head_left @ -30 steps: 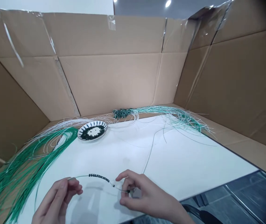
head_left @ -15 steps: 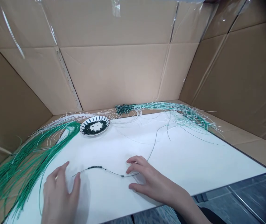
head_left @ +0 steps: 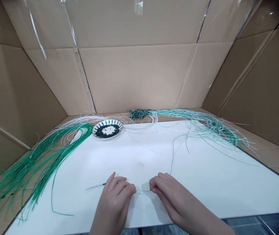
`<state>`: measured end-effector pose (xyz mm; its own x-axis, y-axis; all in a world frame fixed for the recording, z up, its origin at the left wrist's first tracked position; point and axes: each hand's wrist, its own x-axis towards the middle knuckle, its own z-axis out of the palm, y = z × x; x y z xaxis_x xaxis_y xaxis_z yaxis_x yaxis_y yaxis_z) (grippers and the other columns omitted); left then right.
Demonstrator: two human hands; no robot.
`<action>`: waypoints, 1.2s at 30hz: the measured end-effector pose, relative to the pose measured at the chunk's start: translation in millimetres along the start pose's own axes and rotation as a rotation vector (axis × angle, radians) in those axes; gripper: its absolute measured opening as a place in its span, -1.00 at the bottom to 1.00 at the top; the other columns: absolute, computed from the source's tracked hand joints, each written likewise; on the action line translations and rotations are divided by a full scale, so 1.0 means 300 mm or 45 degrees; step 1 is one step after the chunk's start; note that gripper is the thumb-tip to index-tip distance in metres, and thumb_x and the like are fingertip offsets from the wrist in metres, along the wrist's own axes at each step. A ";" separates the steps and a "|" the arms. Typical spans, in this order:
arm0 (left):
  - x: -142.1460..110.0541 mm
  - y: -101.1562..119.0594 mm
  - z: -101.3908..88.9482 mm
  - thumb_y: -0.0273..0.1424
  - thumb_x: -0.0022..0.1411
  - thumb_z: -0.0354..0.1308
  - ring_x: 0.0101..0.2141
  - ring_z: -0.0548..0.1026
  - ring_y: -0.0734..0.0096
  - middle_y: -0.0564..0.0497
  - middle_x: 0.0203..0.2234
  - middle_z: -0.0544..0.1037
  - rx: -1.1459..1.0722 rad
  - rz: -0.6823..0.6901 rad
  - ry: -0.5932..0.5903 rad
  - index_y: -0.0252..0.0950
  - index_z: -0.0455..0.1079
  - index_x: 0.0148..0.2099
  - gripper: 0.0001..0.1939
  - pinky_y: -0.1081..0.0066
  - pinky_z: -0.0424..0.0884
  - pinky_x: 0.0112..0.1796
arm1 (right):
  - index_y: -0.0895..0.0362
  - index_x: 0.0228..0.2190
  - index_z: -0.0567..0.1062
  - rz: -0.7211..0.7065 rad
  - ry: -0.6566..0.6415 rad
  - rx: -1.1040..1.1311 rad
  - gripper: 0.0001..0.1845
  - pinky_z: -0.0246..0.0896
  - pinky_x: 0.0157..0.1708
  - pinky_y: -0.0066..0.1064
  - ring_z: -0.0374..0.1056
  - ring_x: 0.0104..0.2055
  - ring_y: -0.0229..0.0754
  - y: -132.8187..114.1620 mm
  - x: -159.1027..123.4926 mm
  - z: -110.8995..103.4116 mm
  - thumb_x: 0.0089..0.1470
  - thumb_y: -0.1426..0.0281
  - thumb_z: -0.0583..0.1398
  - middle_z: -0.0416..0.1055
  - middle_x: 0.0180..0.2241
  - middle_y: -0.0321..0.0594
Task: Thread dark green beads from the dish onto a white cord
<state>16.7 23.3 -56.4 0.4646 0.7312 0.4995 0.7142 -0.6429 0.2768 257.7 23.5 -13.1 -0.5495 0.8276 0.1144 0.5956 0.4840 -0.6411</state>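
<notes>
Your left hand has come inward since half a second ago, from beside the loose end of the strand to a place over its length, and your right hand has gone from spread fingers to a pinch. Now they face each other, close together, over the near part of the board. Left thumb and finger press together at the tips with the strand between them; the right fingers curl in and grip it too, leaving a short, nearly straight span between the pinches. On the left the bare tail pokes out, with a few dark beads just beside your fingers; what lies under that hand is hidden, so you cannot tell how it is arranged.

Keep the span just taut: too hard a pull could kink the strand or drag beads towards the tail, where nothing seems to stop them. Press with the fingertips alone and lift the left palm slightly, so you can see what it covers. Past your right hand, a thin line runs up the board towards the far bundle; leave it slack, as it could snag. The plate stands well apart, so it shouldn't hinder you.
</notes>
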 end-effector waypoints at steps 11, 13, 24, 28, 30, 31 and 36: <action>-0.001 0.036 -0.012 -0.62 0.39 0.00 -0.39 0.40 0.25 0.01 -0.48 0.52 -0.180 -0.073 -0.030 -0.23 0.47 -0.19 -0.73 0.31 0.44 -0.39 | 0.07 -0.23 0.38 -0.055 0.000 -0.169 -0.68 0.38 -0.21 -0.24 0.41 -0.22 -0.07 0.091 -0.034 -0.091 0.26 0.67 -0.05 0.46 -0.28 -0.16; -0.004 0.033 -0.001 -0.61 0.39 0.00 -0.42 0.41 0.25 0.02 -0.50 0.52 -0.196 -0.075 -0.040 -0.22 0.47 -0.22 -0.73 0.31 0.44 -0.39 | 0.09 -0.17 0.44 -0.097 0.000 -0.182 -0.62 0.41 -0.15 -0.20 0.44 -0.16 -0.05 0.110 -0.018 -0.092 0.22 0.70 -0.04 0.51 -0.23 -0.11; -0.009 -0.001 -0.045 -0.44 0.44 0.05 -0.52 0.57 0.46 0.17 -0.55 0.55 -0.280 -0.183 -0.019 -0.13 0.45 -0.20 -0.82 0.56 0.48 -0.44 | 0.16 -0.21 0.50 -0.056 0.105 -0.153 -0.70 0.36 -0.07 -0.09 0.43 -0.15 0.01 0.101 0.043 -0.127 0.34 0.55 -0.02 0.52 -0.25 -0.06; -0.003 0.002 -0.041 -0.37 0.47 0.02 -0.46 0.59 0.47 0.16 -0.47 0.61 -0.293 -0.115 0.027 -0.11 0.45 -0.11 -0.83 0.56 0.49 -0.39 | 0.22 0.00 0.49 -0.086 0.051 -0.080 -0.72 0.35 0.03 -0.19 0.44 0.01 0.00 0.031 0.050 -0.074 0.25 0.49 0.19 0.54 -0.04 0.00; -0.006 0.004 -0.031 -0.36 0.48 0.02 -0.41 0.62 0.47 0.15 -0.39 0.66 -0.297 -0.074 0.044 -0.09 0.44 -0.03 -0.83 0.56 0.51 -0.34 | 0.18 0.04 0.49 -0.128 -0.021 -0.034 -0.59 0.39 -0.04 -0.35 0.49 -0.03 -0.06 -0.016 0.060 -0.045 0.16 0.41 0.34 0.58 -0.06 -0.10; -0.009 0.004 -0.027 -0.35 0.48 0.03 -0.39 0.63 0.47 0.14 -0.35 0.68 -0.293 -0.058 0.047 -0.08 0.43 0.01 -0.83 0.56 0.52 -0.32 | 0.17 0.01 0.51 -0.157 -0.048 -0.030 -0.62 0.40 -0.13 -0.40 0.52 -0.11 -0.09 -0.035 0.067 -0.034 0.16 0.40 0.35 0.60 -0.13 -0.13; -0.024 0.004 -0.047 -0.30 0.41 0.17 -0.35 0.69 0.44 0.11 -0.27 0.72 -0.286 -0.102 0.124 -0.10 0.40 0.01 -0.85 0.61 0.54 -0.30 | 0.25 -0.22 0.59 -0.382 0.047 -0.094 -0.81 0.29 -0.30 -0.39 0.49 -0.26 -0.09 -0.056 0.102 -0.019 0.30 0.52 0.14 0.60 -0.30 -0.06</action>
<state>6.8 13.9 -48.1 0.3506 0.7635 0.5423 0.6074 -0.6262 0.4889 234.3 42.5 5.3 -0.6864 0.6537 0.3186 0.4516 0.7266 -0.5178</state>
